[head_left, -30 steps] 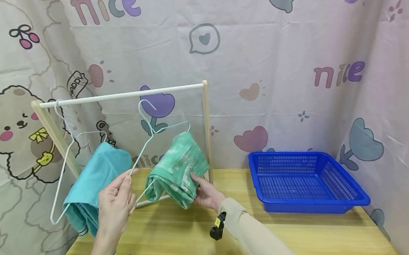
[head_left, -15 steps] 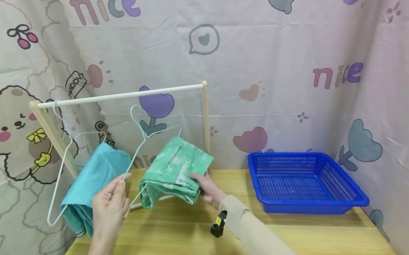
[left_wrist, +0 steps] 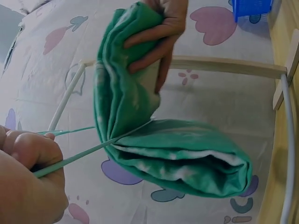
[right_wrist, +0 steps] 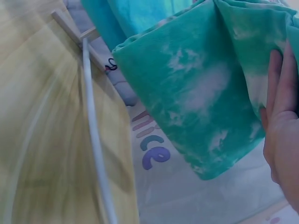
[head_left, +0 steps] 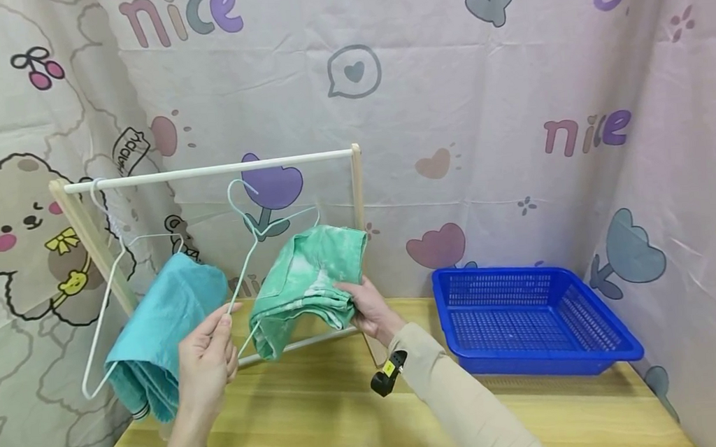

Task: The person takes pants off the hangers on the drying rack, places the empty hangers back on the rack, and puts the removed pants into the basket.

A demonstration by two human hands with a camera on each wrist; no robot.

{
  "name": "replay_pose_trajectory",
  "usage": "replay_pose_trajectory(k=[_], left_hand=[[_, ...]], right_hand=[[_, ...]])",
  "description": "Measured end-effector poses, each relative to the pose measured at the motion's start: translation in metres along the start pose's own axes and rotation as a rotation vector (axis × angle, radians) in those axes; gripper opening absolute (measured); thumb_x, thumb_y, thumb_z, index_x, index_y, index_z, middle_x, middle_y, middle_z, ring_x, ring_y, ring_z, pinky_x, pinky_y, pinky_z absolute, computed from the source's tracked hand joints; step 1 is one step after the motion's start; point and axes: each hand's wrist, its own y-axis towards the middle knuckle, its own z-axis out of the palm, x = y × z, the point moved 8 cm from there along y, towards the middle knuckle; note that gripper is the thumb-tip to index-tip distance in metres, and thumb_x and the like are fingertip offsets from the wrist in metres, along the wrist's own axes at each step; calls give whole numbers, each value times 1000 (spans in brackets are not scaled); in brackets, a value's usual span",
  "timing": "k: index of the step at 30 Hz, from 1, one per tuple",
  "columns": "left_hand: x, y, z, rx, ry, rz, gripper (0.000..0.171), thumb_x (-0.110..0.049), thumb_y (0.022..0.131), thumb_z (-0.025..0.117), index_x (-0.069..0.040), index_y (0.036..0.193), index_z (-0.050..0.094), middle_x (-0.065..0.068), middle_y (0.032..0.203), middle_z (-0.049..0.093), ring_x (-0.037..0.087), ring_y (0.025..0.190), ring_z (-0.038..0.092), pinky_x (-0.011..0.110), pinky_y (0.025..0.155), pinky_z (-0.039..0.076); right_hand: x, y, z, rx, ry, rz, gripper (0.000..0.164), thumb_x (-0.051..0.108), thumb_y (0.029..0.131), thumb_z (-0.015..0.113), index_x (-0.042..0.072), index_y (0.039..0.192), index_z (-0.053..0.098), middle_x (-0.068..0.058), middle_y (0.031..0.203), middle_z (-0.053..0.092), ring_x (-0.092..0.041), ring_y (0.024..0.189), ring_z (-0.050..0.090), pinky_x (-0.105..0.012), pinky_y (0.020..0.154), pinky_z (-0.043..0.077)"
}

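My left hand (head_left: 207, 358) pinches the side of a pale green wire hanger (head_left: 244, 267), whose hook stands free below the rack's bar. Over the hanger's lower bar hangs a folded green-and-white tie-dyed garment (head_left: 311, 266). My right hand (head_left: 374, 310) grips one end of this garment, thumb in front. In the left wrist view the right hand's fingers (left_wrist: 149, 58) lie across the lifted half, while the other half (left_wrist: 201, 163) sags beyond the hanger bar. The right wrist view shows the cloth's broad mottled face (right_wrist: 196, 93) beside the right hand (right_wrist: 285, 130).
A rack with a white top bar (head_left: 202, 171) and wooden posts stands at the back left. On its left end hangs a white hanger (head_left: 97, 328) with a folded blue garment (head_left: 171, 301). A blue plastic basket (head_left: 548, 363) sits right on the wooden table (head_left: 322, 416).
My right hand has raised its end of the green garment and moved slightly right. The hanger first shifted left and down, then slightly back; my left hand keeps its pinch on it.
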Motion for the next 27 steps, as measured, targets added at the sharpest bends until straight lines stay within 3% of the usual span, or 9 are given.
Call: replay_pose_trajectory(k=[11, 27], left_hand=[[24, -4, 6, -74, -10, -78, 38, -26, 97, 42, 0, 124, 49, 0, 44, 26, 13, 28, 19, 34, 26, 15], [46, -8, 21, -84, -60, -103, 37, -23, 97, 42, 3, 124, 47, -2, 42, 24, 9, 27, 19, 33, 25, 12]], right_hand=[[13, -5, 7, 31, -1, -35, 47, -5, 86, 51, 13, 127, 39, -15, 118, 50, -27, 96, 59, -41, 80, 48], [25, -13, 0, 31, -40, 8, 44, -1, 87, 52, 13, 127, 39, -14, 114, 53, -25, 92, 61, -40, 80, 49]])
